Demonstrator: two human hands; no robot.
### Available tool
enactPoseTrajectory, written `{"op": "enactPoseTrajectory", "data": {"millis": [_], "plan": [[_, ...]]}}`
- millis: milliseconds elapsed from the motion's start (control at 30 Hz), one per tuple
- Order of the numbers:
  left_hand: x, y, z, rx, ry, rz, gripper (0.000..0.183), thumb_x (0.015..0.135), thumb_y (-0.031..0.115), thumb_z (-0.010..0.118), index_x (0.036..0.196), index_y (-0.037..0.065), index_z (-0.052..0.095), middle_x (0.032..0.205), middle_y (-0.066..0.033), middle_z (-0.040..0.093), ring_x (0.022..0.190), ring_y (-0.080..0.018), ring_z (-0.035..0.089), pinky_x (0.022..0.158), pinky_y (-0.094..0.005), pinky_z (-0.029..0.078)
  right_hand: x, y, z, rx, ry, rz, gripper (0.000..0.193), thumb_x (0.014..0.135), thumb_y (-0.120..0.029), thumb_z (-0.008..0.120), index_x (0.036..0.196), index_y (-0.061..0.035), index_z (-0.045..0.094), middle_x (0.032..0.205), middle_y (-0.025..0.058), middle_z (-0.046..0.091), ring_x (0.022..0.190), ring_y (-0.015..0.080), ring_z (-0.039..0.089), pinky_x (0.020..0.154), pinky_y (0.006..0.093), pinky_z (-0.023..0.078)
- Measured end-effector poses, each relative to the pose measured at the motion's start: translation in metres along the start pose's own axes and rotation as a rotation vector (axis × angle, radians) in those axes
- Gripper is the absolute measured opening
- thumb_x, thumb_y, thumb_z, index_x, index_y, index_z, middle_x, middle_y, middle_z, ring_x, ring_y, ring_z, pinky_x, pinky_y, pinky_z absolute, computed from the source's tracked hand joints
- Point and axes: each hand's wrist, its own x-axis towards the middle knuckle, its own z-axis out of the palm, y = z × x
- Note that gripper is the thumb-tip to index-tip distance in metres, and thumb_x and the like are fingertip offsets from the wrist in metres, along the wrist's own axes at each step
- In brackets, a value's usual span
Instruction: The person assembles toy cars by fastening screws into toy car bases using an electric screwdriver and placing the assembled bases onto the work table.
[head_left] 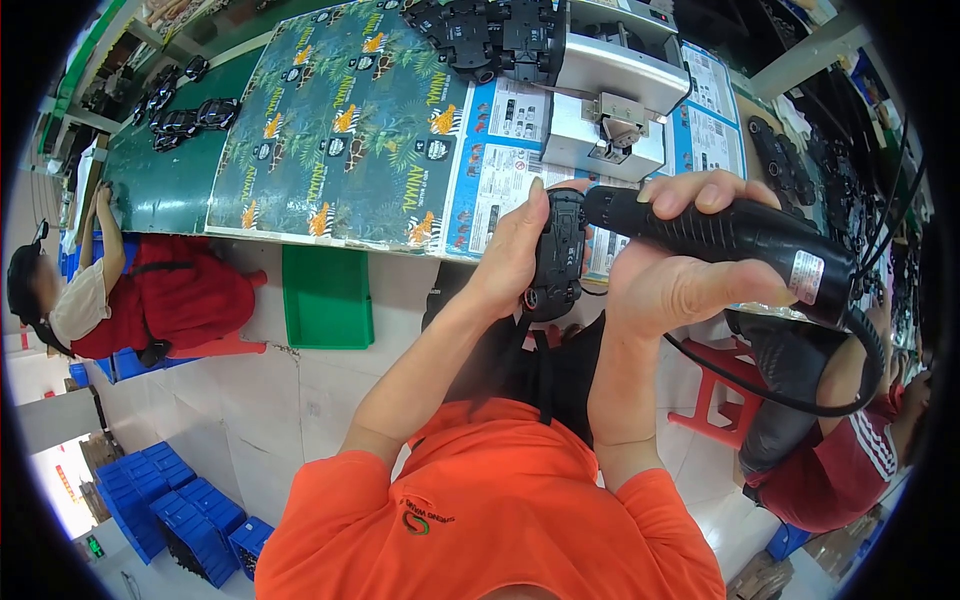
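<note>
In my left hand (510, 255) is a black toy car (561, 250), held upright by its side with the underside facing up and the thumb along its upper end. My right hand (665, 280) grips a black electric screwdriver (745, 238) that lies nearly level, its nose pointing left at the car. The nose meets the car's upper right edge in the picture; whether the bit touches a screw is hidden. A thick black cord (868, 375) loops down from the screwdriver's rear end. Just beyond both hands stands a metal screw feeder (605, 145).
Printed cardboard sheets (340, 130) cover the bench. Black toy car bodies (500, 40) pile up beside the feeder; more cars (195, 120) stand at far left. A green bin (328, 298) and a red stool (718, 390) are on the floor. Co-workers sit left and right.
</note>
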Motion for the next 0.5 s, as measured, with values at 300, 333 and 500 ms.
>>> {"op": "enactPoseTrajectory", "data": {"millis": [300, 333, 500], "plan": [[-0.0023, -0.0036, 0.0014, 0.095, 0.021, 0.091, 0.069, 0.101, 0.060, 0.032, 0.141, 0.006, 0.046, 0.091, -0.0058, 0.062, 0.077, -0.0113, 0.063, 0.067, -0.0252, 0.053, -0.0058, -0.0012, -0.0096, 0.101, -0.021, -0.025, 0.078, 0.072, -0.079, 0.061, 0.106, -0.0096, 0.050, 0.084, 0.0032, 0.054, 0.062, 0.0150, 0.057, 0.061, 0.0305, 0.050], [-0.0025, -0.0039, 0.0008, 0.094, 0.016, 0.092, 0.069, 0.101, 0.060, 0.032, 0.141, 0.006, 0.046, 0.091, -0.0057, 0.062, 0.077, -0.0113, 0.063, 0.067, -0.0252, 0.053, -0.0061, -0.0020, -0.0099, 0.114, -0.011, -0.018, 0.078, 0.072, -0.080, 0.060, 0.106, -0.0099, 0.050, 0.084, 0.0028, 0.054, 0.062, 0.0151, 0.056, 0.061, 0.0308, 0.050], [-0.0026, -0.0028, 0.0014, 0.101, 0.009, 0.096, 0.072, 0.100, 0.063, 0.033, 0.142, 0.006, 0.045, 0.091, -0.0055, 0.062, 0.078, -0.0114, 0.063, 0.067, -0.0253, 0.054, -0.0048, -0.0056, -0.0096, 0.147, 0.022, -0.014, 0.079, 0.071, -0.082, 0.058, 0.105, -0.0110, 0.051, 0.083, 0.0022, 0.054, 0.062, 0.0154, 0.056, 0.060, 0.0311, 0.049]]}}
